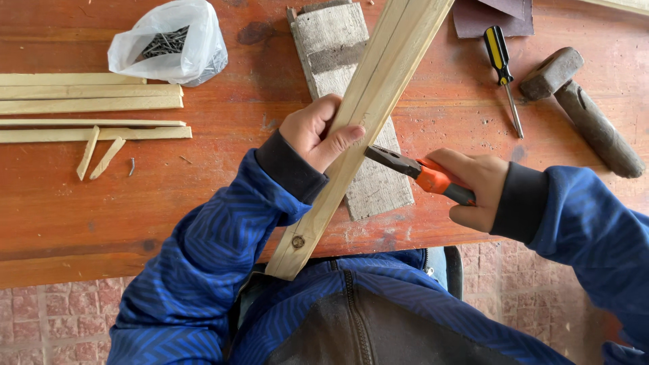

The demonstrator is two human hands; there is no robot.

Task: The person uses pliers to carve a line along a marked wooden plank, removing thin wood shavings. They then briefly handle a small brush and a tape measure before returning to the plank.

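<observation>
I am seeing the wooden batten (368, 108) lying slantwise over the board (351, 101) on the table (203, 189). Strips (91, 101) and the bag of nails (169, 44) are sitting far left; the screwdriver (503, 74) and hammer (585, 111) are lying far right.

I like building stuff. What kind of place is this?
Probably a woodworking bench. A hammer, a screwdriver and a bag of nails lie on the table, and the right hand holds pliers.

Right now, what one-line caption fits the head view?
Left hand steadies a pale wooden strip on a red table while right hand applies orange-handled pliers.
</observation>
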